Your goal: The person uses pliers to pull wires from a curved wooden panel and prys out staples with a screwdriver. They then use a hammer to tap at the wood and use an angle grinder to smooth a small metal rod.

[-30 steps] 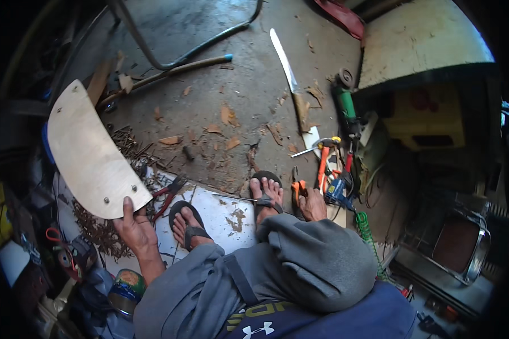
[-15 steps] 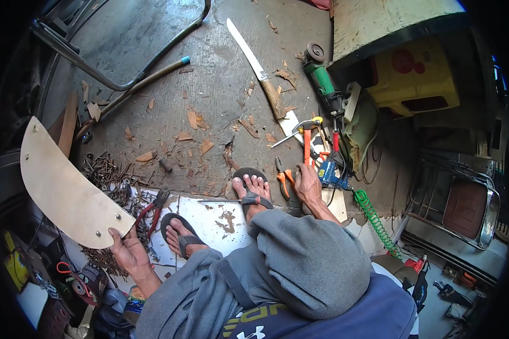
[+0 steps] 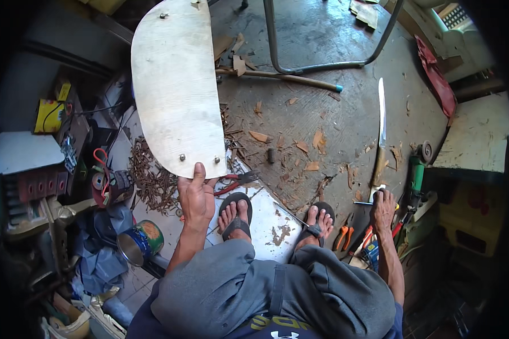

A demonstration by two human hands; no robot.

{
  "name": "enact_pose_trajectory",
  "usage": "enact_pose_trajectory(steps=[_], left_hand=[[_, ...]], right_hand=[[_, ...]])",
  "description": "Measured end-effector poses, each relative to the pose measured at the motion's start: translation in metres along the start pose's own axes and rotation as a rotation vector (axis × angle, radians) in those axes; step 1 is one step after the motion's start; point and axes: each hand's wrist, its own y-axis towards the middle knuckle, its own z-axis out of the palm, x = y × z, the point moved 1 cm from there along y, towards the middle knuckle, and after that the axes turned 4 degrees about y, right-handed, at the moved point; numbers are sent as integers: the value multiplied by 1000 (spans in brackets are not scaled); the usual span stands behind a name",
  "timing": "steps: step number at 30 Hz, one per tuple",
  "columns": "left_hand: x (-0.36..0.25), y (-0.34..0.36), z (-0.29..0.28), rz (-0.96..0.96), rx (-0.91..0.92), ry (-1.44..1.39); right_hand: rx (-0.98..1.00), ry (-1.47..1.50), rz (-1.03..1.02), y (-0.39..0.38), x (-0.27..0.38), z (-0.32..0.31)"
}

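So, board [image 3: 181,90] above nail pile [image 3: 150,183], left hand [image 3: 197,199] pinching near edge between thumb and fingers; bolts [image 3: 182,157] already fitted, board not yet joined to anything. Right hand [image 3: 383,210] well right of nail pile, over slim tool [image 3: 362,203] (fingers partly hidden, cannot tell grip).

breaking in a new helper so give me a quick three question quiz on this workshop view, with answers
1. Multiple choice: what is the left hand holding?
a) a paintbrush
b) a pale curved board
c) a saw

2. True or false: in the picture, the green grinder lies to the right of the long knife.

3. Fill in the blank: the pole on the floor has a ____ tip.

Key: 1 b; 2 true; 3 blue.
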Motion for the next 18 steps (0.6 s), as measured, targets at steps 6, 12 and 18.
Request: enact_pose_trajectory(steps=[6,12,18], left_hand=[[-8,1,5,-12,18,-33],[-7,0,2,17,-15,-32],[-10,3,-3,56,-39,-28]], right_hand=[[265,-171,-136,-14,3,-1],[7,-61,-92,-2,5,-11],[-367,718,365,50,10,-70]])
